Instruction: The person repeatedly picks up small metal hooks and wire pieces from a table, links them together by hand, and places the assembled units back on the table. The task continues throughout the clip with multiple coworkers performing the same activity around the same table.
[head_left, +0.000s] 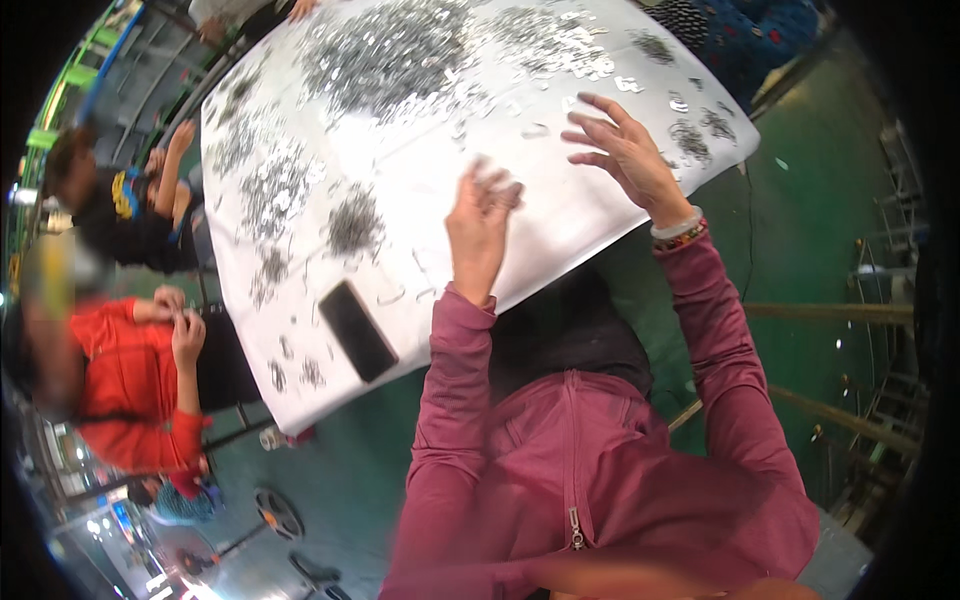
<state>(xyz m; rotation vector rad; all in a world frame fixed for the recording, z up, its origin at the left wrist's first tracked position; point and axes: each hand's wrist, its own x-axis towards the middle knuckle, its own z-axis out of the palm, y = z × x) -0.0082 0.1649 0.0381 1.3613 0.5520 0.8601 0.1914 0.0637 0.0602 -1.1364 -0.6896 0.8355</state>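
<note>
My left hand (478, 228) is raised over the near part of the white-covered table (410, 160). Its fingers are bent and smeared by motion, so whether they pinch anything cannot be made out. To the right, my right hand (628, 158) hovers with its fingers spread and nothing visible in them. Small shiny metal pieces (535, 131) lie just beyond my hands. A large heap of small metal pieces (385, 55) covers the far middle, with a looser, brighter spread (550, 42) beside it. Dark thin pieces (690, 140) sit in small piles near the right corner.
A black phone (358, 332) lies near the table's front edge. More piles of metal parts (355, 222) cover the left side. A person in red (140, 370) and another in black (135, 220) sit along the left. Other people are at the far edge. Metal racks (890, 270) stand at right.
</note>
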